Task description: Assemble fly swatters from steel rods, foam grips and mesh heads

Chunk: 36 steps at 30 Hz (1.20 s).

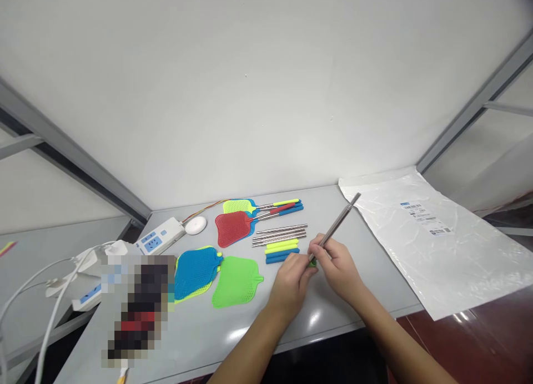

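Note:
My right hand is closed around the lower part of a metal rod, which slants up and away to the right. Against it, my left hand is closed on a green handle, mostly hidden by the fingers, at the rod's lower end. Left of my hands lie yellow handles and blue handles, with several loose metal rods just behind. A green fly swatter head rests left of my left hand. Beside it, a blue swatter head overlaps a yellow one.
Whole fly swatters with red, yellow and blue heads lie at the back. A white power strip, a round white disc and cables are on the left. A white plastic mailer bag overhangs the table's right edge.

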Each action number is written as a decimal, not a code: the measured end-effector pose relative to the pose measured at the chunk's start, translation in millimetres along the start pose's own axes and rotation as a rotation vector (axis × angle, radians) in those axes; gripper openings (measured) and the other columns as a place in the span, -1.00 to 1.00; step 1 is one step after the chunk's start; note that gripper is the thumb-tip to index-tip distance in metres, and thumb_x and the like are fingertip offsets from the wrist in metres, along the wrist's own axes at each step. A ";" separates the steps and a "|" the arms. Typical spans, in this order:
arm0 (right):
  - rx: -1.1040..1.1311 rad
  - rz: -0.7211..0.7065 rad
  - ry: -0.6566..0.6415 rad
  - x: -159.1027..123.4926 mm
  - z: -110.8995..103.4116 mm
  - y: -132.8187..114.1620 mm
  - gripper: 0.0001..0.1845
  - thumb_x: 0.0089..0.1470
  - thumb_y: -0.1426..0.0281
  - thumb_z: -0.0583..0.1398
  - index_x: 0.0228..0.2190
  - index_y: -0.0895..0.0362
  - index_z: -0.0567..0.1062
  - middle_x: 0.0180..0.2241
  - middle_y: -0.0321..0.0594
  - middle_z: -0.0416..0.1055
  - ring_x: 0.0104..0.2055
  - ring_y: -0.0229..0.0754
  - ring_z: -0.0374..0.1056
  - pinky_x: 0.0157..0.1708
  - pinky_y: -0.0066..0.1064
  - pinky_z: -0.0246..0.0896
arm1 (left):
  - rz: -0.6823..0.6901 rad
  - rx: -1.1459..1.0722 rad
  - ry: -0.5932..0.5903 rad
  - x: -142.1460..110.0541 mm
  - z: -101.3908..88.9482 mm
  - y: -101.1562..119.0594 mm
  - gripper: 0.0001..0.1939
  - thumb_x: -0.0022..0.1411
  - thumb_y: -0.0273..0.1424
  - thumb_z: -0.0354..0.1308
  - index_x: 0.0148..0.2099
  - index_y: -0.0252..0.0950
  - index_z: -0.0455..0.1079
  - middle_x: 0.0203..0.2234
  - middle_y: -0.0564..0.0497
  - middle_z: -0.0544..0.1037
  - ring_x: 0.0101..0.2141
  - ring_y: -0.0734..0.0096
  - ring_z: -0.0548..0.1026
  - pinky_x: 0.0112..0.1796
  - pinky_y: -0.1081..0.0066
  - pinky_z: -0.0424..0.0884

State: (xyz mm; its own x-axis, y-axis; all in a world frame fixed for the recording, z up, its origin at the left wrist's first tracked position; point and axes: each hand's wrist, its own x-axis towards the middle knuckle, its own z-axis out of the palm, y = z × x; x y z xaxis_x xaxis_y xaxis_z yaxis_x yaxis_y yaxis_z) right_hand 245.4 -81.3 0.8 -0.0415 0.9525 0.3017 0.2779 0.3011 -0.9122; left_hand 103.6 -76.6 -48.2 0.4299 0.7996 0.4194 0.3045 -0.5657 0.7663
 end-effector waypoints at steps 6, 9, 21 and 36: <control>-0.150 0.011 -0.094 -0.2 -4.3 -8.1 -0.75 0.25 0.27 0.02 -0.40 0.09 0.38 -0.42 -0.26 0.37 -0.36 -0.21 0.30 -0.33 -0.40 0.16 | -0.005 -0.012 -0.016 0.1 0.0 0.8 -0.75 0.36 -0.45 -0.08 0.00 -0.25 0.36 -0.26 -0.06 0.52 -0.21 0.29 0.43 -0.18 0.27 0.37; -0.196 0.005 -0.125 1.6 -5.6 -10.0 -0.74 0.26 0.26 0.00 -0.40 0.08 0.37 -0.41 -0.24 0.37 -0.36 -0.19 0.30 -0.33 -0.38 0.16 | -0.036 -0.044 -0.009 1.0 -1.0 1.5 -0.74 0.37 -0.43 -0.08 0.00 -0.26 0.37 -0.24 -0.07 0.52 -0.19 0.29 0.44 -0.16 0.28 0.37; -0.251 -0.005 -0.232 4.3 -6.8 -20.4 -0.81 0.23 0.31 0.06 -0.29 0.06 0.45 -0.25 -0.22 0.41 -0.19 -0.16 0.33 -0.20 -0.33 0.20 | -0.064 -0.111 0.041 1.1 -5.0 3.9 -0.74 0.36 -0.45 -0.08 -0.03 -0.24 0.39 -0.20 -0.07 0.53 -0.15 0.31 0.46 -0.12 0.30 0.37; -0.246 0.009 -0.136 -0.2 -7.9 -26.8 -0.79 0.24 0.23 0.04 -0.24 0.05 0.42 -0.35 -0.22 0.37 -0.33 -0.17 0.26 -0.29 -0.30 0.20 | -0.097 -0.083 0.037 0.7 -6.6 5.9 -0.79 0.36 -0.41 -0.05 -0.07 -0.23 0.38 -0.21 -0.05 0.54 -0.17 0.31 0.48 -0.13 0.29 0.38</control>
State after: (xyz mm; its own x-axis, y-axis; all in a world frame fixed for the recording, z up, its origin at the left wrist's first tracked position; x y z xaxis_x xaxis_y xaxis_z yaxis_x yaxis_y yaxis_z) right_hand 245.5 -89.9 27.3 -0.1622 0.9574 0.2387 0.5030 0.2884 -0.8147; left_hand 100.2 -78.0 -40.1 0.3693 0.8576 0.3579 0.2713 -0.4679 0.8411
